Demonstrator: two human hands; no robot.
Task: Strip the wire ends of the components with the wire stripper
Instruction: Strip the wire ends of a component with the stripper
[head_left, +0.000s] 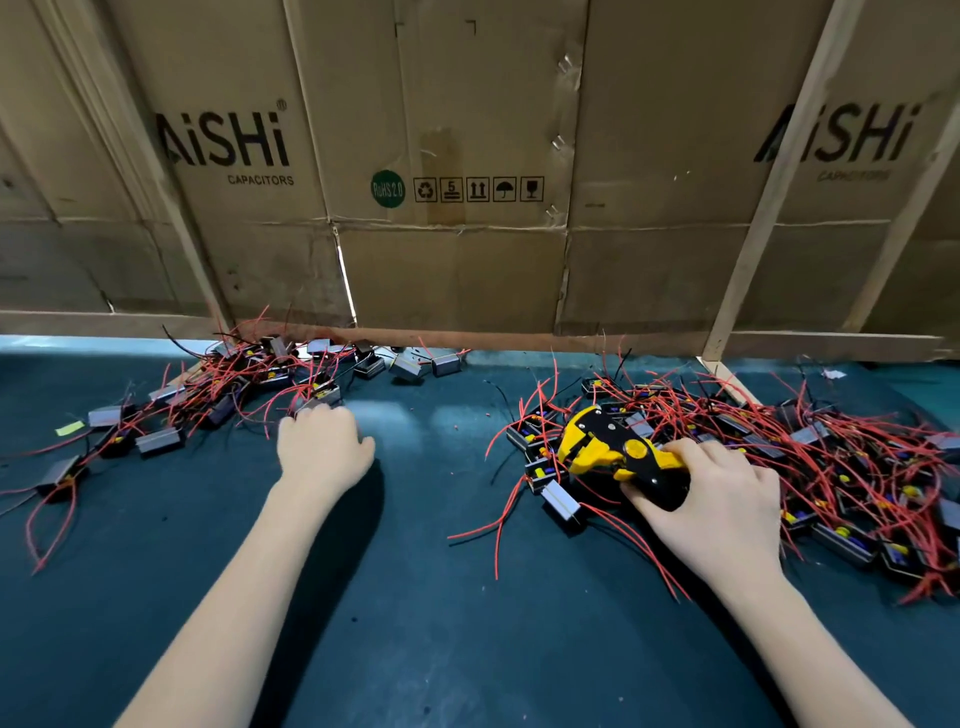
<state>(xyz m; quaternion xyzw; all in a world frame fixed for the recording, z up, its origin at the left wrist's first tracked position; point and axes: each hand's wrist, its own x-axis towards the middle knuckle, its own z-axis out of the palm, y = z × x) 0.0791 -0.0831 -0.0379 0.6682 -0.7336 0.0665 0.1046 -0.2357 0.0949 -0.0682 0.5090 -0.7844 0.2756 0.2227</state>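
So the right hand (727, 499) has its grip wrapped round the handles of the yellow-and-black wire stripper (618, 452), which sits on the near-left edge of the big pile of components (831, 467) on the right of the desk (426, 597). The stripper's head points left and away, with no wire in it that I can see.

The left hand (319, 447) is over at the far-left pile (249, 374), fingers curled down against one component (319, 397). It's blurry, so I can't tell if it's really got hold of it or is just touching.

My guess is this is the between-pieces bit. Tip: keep the two piles well apart, pull one unit out by its body rather than by the red wires, since they tangle, and feed only the wire tip squarely into the stripper's head before squeezing.
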